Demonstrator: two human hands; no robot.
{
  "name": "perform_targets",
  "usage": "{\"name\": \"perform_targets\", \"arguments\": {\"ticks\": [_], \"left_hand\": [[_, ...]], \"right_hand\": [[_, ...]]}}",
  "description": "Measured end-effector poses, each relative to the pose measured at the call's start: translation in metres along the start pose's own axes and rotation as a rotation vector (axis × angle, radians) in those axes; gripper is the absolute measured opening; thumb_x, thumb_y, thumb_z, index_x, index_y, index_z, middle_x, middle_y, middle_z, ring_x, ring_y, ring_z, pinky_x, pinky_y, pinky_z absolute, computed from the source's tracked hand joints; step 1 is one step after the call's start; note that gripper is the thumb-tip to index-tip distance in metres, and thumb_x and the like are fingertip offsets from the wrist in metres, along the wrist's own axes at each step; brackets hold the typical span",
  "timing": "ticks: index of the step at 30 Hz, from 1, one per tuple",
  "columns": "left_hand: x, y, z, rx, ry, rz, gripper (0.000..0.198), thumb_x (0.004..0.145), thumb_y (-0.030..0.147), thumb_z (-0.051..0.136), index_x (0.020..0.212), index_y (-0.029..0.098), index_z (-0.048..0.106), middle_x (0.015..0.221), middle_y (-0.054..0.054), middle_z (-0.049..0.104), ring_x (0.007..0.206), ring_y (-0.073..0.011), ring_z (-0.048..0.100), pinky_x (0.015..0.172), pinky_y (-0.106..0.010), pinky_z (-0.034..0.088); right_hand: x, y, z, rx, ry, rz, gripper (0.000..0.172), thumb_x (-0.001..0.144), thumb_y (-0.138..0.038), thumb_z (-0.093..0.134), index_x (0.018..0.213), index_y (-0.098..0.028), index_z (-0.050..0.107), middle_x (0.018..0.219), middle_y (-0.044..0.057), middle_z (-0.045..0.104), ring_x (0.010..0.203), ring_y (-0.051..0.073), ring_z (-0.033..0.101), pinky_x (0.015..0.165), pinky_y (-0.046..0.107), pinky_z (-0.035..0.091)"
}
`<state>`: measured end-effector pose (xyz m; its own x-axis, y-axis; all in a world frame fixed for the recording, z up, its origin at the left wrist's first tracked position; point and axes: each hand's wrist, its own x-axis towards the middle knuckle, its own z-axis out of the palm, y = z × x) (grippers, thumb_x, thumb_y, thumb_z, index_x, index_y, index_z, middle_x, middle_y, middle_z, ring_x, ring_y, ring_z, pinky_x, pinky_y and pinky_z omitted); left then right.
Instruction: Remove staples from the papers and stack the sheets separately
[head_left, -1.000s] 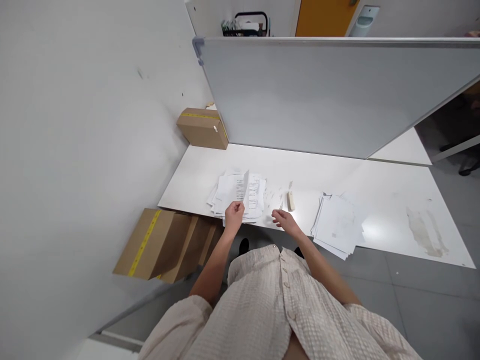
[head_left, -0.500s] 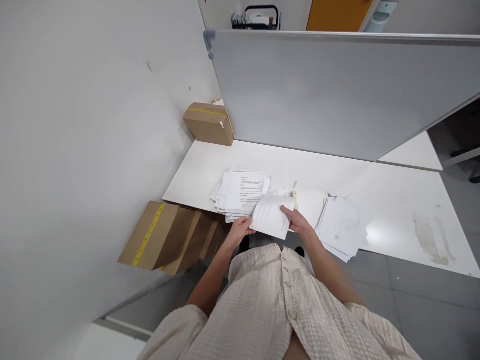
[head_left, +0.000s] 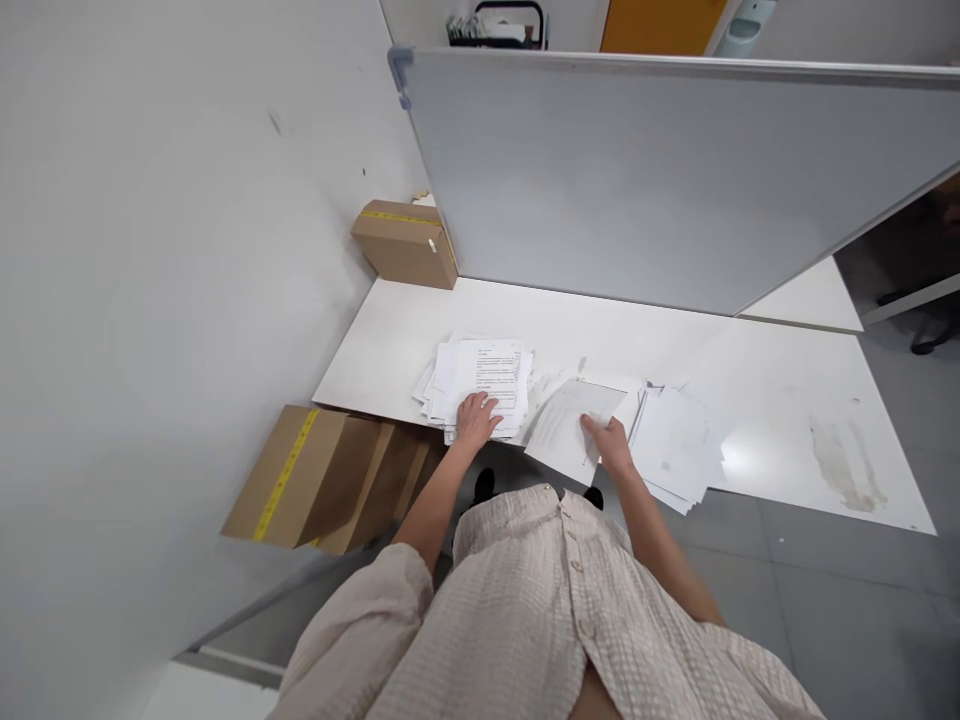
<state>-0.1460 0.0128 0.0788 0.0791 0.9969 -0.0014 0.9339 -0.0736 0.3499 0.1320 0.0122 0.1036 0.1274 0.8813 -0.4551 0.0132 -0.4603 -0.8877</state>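
Observation:
On the white table lies a stack of printed papers (head_left: 495,365), its edges uneven. My left hand (head_left: 478,420) rests on the front part of that stack, palm down with its fingers spread. Between the two stacks, my right hand (head_left: 609,440) grips a sheet of paper (head_left: 570,425) at its right side, thumb on top; the sheet is slightly curved and overhangs the table's front edge. A second stack of papers (head_left: 679,445) lies just right of my right hand, loosely fanned.
The white table (head_left: 780,400) runs left to right, with a stain at its right end. A grey panel (head_left: 600,180) stands along its back. One cardboard box (head_left: 405,245) sits at the back left; open cardboard boxes (head_left: 289,475) stand below the left front edge.
My left hand has let go of the sheet and moved up onto the left stack. My right hand has carried the sheet to the right, toward the right stack.

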Motion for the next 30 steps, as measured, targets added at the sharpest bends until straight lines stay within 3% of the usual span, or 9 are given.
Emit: {"name": "perform_targets", "arguments": {"ticks": [6,14,19,21,24,27,30], "left_hand": [[0.0,-0.005,0.003,0.049,-0.008,0.034,0.02,0.079,0.03,0.055,0.098,0.027,0.063,0.114,-0.008,0.055,0.107,-0.0267,0.044,0.085,-0.039,0.035],[0.005,-0.005,0.002,-0.251,0.124,-0.102,0.015,0.081,0.018,0.047,0.08,0.018,0.062,0.09,-0.009,0.062,0.093,-0.0208,0.053,0.085,-0.035,0.039],[0.006,0.003,-0.018,-0.333,0.267,-0.28,0.021,0.082,0.02,0.039,0.088,0.015,0.058,0.086,-0.008,0.062,0.081,-0.017,0.057,0.074,-0.03,0.045],[0.001,0.013,-0.031,-0.38,0.321,-0.286,0.018,0.081,0.022,0.041,0.087,0.016,0.057,0.088,-0.007,0.062,0.083,-0.016,0.058,0.076,-0.03,0.046],[-0.014,0.038,-0.047,-0.531,0.351,-0.087,0.011,0.078,0.02,0.046,0.08,0.019,0.056,0.096,-0.006,0.061,0.095,-0.0157,0.057,0.087,-0.03,0.044],[-0.03,0.066,-0.049,-0.591,0.193,0.201,0.012,0.078,0.017,0.045,0.083,0.019,0.055,0.104,-0.007,0.06,0.102,-0.0158,0.055,0.091,-0.032,0.044],[-0.039,0.085,-0.04,-0.544,0.047,0.451,0.017,0.08,0.014,0.04,0.089,0.018,0.054,0.107,-0.009,0.059,0.108,-0.0163,0.053,0.094,-0.034,0.044]], "right_hand": [[-0.001,0.005,0.002,-0.015,-0.019,0.019,0.045,0.065,-0.045,0.065,0.098,-0.015,0.06,0.103,0.012,0.066,0.088,0.029,0.064,0.07,0.039,0.052],[0.001,0.003,0.005,0.017,-0.071,0.016,0.041,0.068,-0.043,0.063,0.101,-0.018,0.06,0.096,0.01,0.068,0.089,0.03,0.064,0.069,0.04,0.053],[0.0,-0.006,0.008,0.065,-0.104,0.06,0.037,0.071,-0.042,0.06,0.099,-0.018,0.059,0.098,0.01,0.068,0.09,0.029,0.063,0.071,0.041,0.053],[-0.002,-0.012,0.012,0.084,-0.142,0.089,0.034,0.072,-0.042,0.059,0.096,-0.018,0.059,0.097,0.01,0.068,0.088,0.028,0.064,0.07,0.04,0.053],[-0.005,-0.022,0.02,0.099,-0.208,0.137,0.033,0.073,-0.043,0.059,0.094,-0.018,0.06,0.095,0.012,0.068,0.084,0.028,0.065,0.068,0.039,0.054],[-0.006,-0.03,0.027,0.148,-0.295,0.203,0.039,0.074,-0.049,0.057,0.099,-0.018,0.058,0.097,0.012,0.068,0.084,0.027,0.065,0.068,0.039,0.054],[-0.008,-0.036,0.032,0.207,-0.39,0.231,0.054,0.079,-0.063,0.038,0.105,-0.02,0.056,0.097,0.011,0.068,0.088,0.024,0.064,0.07,0.037,0.053]]}}
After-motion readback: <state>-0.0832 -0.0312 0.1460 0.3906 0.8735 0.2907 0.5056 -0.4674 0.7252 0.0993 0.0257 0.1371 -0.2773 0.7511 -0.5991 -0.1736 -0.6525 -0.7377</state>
